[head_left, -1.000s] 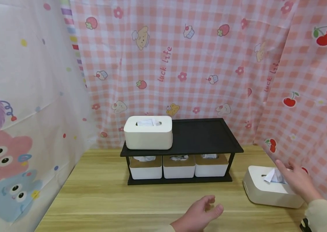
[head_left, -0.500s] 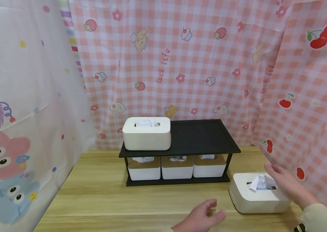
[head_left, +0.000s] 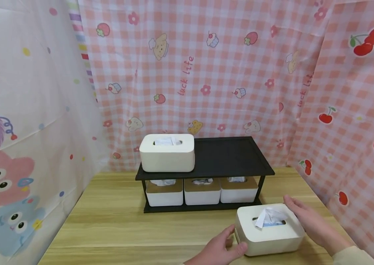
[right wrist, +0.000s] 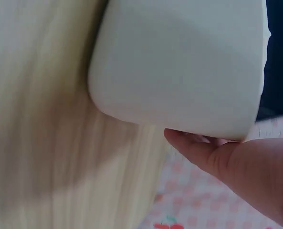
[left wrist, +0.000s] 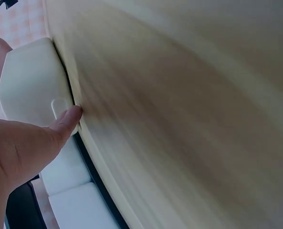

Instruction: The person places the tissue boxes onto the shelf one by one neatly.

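A cream tissue box (head_left: 270,234) with a white tissue poking from its slot is at the front right of the wooden table. My left hand (head_left: 218,247) is at the box's left end, thumb toward the front and fingers loosely bent. In the left wrist view, the left thumb (left wrist: 67,121) lies in front of that end of the box (left wrist: 34,81). Along the right end lies my right hand (head_left: 311,222), fingers fairly straight. The right wrist view shows the right hand (right wrist: 248,169) touching the box's end; its far fingers are partly hidden.
A black two-level rack (head_left: 230,156) stands at the back. Another cream tissue box (head_left: 168,160) sits on its top left. Underneath are three white boxes with wood-coloured lids, one of them the middle box (head_left: 202,195). Patterned curtains (head_left: 203,73) enclose the table (head_left: 124,228).
The tissue box has shifted left and nearer to me, with my right hand following at its right end. My left hand has moved slightly left and now meets the box's left end.
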A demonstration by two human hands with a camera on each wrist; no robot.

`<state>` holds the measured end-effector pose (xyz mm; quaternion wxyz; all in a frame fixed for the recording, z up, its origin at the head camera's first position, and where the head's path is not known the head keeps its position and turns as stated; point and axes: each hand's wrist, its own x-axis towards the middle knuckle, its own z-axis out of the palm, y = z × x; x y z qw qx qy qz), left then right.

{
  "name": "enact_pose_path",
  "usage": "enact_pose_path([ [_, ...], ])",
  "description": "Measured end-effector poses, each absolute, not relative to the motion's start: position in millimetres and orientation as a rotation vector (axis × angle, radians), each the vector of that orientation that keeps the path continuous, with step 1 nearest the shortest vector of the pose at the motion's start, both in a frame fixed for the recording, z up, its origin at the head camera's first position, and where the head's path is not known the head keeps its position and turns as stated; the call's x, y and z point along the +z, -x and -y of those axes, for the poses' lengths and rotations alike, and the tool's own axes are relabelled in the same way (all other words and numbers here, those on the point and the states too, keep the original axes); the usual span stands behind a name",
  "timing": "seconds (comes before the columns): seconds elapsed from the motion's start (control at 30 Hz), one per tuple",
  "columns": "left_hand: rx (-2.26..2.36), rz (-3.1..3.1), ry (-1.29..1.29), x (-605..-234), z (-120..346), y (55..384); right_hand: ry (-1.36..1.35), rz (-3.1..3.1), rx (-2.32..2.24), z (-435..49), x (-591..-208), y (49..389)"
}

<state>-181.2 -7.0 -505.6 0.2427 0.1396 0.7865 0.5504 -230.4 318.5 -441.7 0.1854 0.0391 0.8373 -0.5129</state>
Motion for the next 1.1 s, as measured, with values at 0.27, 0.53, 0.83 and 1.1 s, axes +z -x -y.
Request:
enact_pose_path([
  [0.27,1.623,-2.072,-0.292,-512.5,36.2,176.0,-0.100,-2.329,-1.561,-266.5,-458.3,212.6],
  [0.53,1.679,-2.058,-0.216,-514.5,62.2,172.2,-0.108,-2.266,-1.612,-227.8,-458.9,207.2],
  [0.83,1.702,-2.114,-0.175,-511.0,95.6,168.6,-0.035,-2.121,-1.750,-199.0,-464.9,209.0],
  [1.1,1.742,-2.183,-0.206,-509.4,117.7,164.3,0.150,-2.011,-1.836,-181.5,-472.5,209.4],
])
